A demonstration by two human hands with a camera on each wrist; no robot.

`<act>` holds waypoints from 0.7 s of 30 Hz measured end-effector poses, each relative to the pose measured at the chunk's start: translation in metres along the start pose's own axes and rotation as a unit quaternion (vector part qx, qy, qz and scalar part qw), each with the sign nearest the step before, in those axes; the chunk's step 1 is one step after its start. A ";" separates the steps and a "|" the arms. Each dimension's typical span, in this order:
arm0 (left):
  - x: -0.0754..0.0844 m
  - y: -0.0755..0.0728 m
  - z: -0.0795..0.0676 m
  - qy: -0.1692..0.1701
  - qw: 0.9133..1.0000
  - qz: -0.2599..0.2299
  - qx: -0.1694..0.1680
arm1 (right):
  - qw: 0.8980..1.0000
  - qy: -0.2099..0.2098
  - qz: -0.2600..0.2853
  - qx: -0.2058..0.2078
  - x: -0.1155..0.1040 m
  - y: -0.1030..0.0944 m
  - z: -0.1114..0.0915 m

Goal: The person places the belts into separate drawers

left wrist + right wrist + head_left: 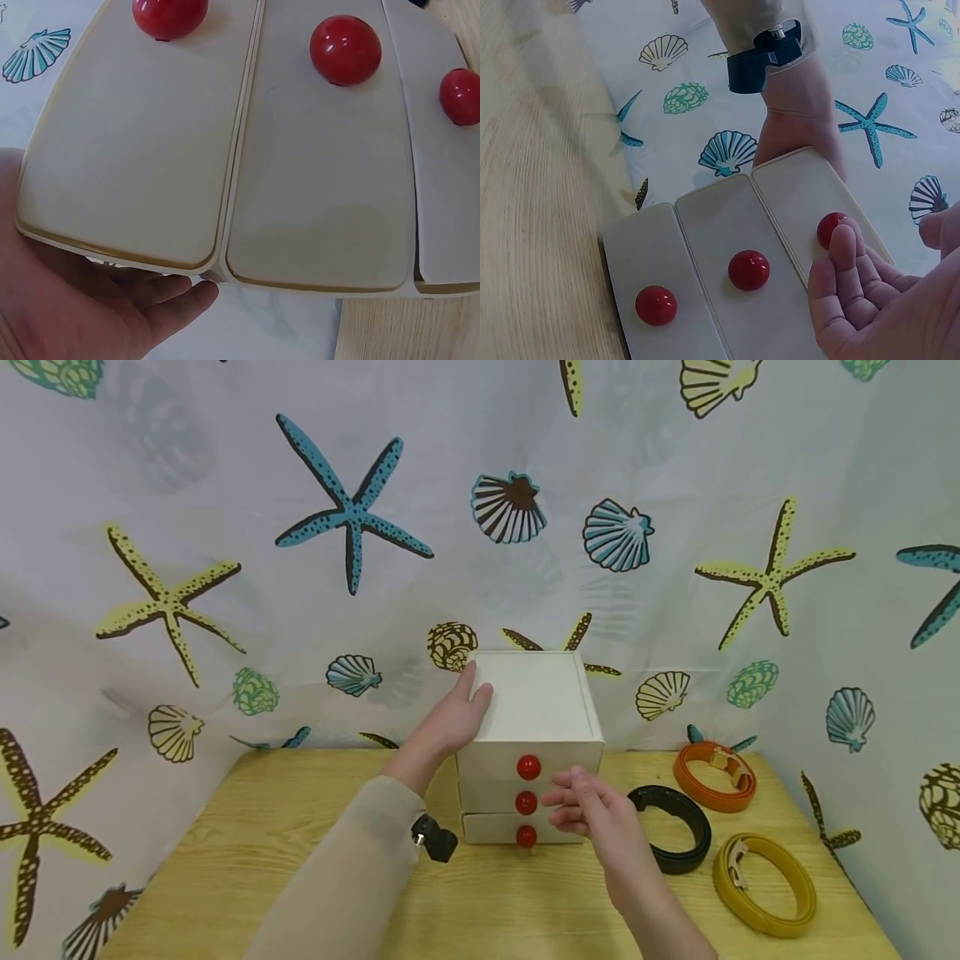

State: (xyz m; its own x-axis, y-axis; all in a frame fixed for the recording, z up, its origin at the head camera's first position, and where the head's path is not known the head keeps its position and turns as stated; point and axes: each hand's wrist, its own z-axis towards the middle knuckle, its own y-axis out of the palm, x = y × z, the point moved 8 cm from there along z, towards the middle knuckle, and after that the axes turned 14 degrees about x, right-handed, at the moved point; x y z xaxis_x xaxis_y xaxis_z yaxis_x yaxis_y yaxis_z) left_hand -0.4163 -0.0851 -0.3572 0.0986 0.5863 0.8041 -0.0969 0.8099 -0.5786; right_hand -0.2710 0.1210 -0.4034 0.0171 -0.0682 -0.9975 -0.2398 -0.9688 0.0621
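Note:
A small white drawer cabinet (536, 697) stands against the patterned cloth, its three drawers stacked. Each drawer front has a round red knob, the top knob (528, 767) being highest. The bottom drawer (442, 195) juts out slightly from the others. My left hand (457, 714) rests against the cabinet's left side, thumb near the top edge. From the left wrist, its fingers (176, 311) show stretched along that side, partly hidden behind the cabinet. In front of the drawers hovers my right hand (600, 814), fingers loosely bent and holding nothing, its fingertips close to the top knob in the right wrist view.
To the right on the wooden table (300, 843) lie three coiled belts: a black belt (701, 827), an orange belt (678, 768) and a yellow belt (806, 893). A cloth (420, 610) printed with starfish and shells closes off the back and sides.

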 end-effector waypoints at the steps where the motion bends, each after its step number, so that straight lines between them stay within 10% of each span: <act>1: 0.000 0.000 0.000 0.000 1.000 -0.002 0.000 | 1.000 0.002 -0.001 -0.004 0.002 0.002 0.000; 21: 0.001 0.002 0.001 0.001 1.000 -0.029 -0.005 | 0.998 0.043 -0.014 -0.046 0.024 0.029 0.010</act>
State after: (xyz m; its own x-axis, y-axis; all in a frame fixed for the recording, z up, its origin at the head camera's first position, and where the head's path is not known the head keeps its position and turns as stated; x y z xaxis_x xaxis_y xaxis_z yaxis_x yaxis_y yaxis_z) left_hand -0.4177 -0.0835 -0.3573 0.1061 0.5380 0.8362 -0.0806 0.8429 -0.5321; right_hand -0.2871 0.0939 -0.4259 0.1066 -0.0565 -0.9927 -0.1484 -0.9881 0.0404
